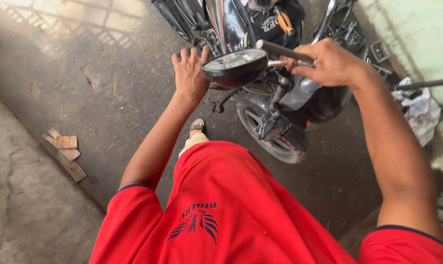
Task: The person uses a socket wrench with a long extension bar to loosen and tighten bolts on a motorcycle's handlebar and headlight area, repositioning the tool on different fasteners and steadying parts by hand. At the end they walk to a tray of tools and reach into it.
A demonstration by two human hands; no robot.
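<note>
I stand over the front of a black motorcycle [260,29], looking down past my red shirt. My left hand [188,73] rests flat against the left side of the round black headlight [235,66], fingers spread upward. My right hand [329,61] is closed around a metal handlebar tube [280,50] to the right of the headlight. Below the headlight sit the front wheel [273,134] and dark mudguard [319,100]. My sandalled foot [196,128] shows on the ground left of the wheel.
Stained concrete floor stretches to the left, with a raised slab edge and wooden scraps [65,151] at lower left. A pale green wall [417,34] stands on the right, with crumpled cloth [419,110] and a thin rod [427,83] beside it.
</note>
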